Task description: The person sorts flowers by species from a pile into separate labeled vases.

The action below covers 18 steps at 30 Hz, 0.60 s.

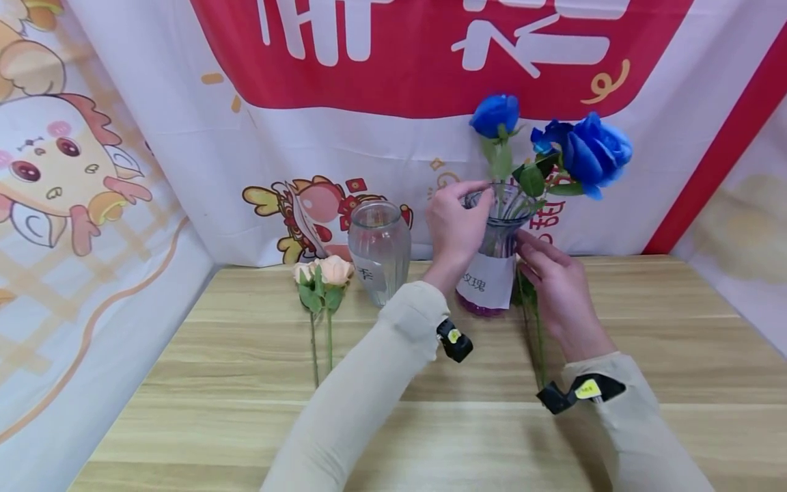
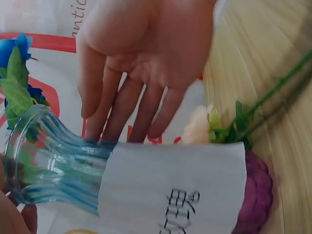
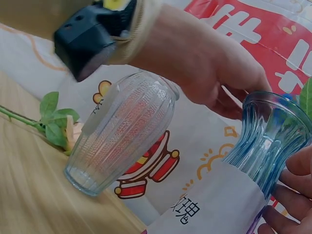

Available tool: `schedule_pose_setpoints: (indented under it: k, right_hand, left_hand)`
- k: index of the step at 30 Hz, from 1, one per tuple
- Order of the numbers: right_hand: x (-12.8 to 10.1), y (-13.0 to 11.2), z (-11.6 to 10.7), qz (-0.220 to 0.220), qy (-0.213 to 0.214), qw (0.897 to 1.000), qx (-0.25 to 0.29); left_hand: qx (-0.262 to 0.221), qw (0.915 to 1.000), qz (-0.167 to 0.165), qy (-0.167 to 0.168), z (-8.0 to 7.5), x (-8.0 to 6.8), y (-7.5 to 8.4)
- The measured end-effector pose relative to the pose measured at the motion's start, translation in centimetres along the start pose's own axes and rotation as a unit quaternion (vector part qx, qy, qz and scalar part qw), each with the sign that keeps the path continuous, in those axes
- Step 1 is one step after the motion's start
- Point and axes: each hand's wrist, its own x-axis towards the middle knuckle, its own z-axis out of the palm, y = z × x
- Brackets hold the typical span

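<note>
A clear vase (image 1: 496, 239) with a bluish neck, purple base and white paper label stands upright. Several thin stems show in it, and two blue roses (image 1: 596, 154) rise above its rim. My left hand (image 1: 458, 222) holds the rim from the left, thumb and fingers bent about the edge; its fingertips are partly hidden. On the other side, my right hand (image 1: 556, 294) lies against the neck; the left wrist view shows its fingers (image 2: 124, 107) fairly straight. Beside the vase, under the right hand, lies a pale peach rose (image 2: 195, 127).
Left of the vase stands a ribbed clear vase (image 1: 380, 253) with a label. Two peach roses (image 1: 335, 272) lie beside it on the wooden table (image 1: 246, 410). A printed cloth (image 1: 277, 130) hangs close behind everything.
</note>
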Motion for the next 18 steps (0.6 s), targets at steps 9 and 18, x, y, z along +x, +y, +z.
schedule_pose_setpoints:
  k: [9,18]
  right_hand:
    - [-0.1,0.2,0.1,-0.009,-0.008,1.0,-0.004]
    - [0.1,0.4,-0.1,-0.015,-0.012,1.0,0.004]
  left_hand:
    - [-0.001,0.9973,0.055,0.048,-4.9,-1.2,-1.7]
    - [-0.036,0.9961,0.025,0.076,-11.7,-0.9,-6.6]
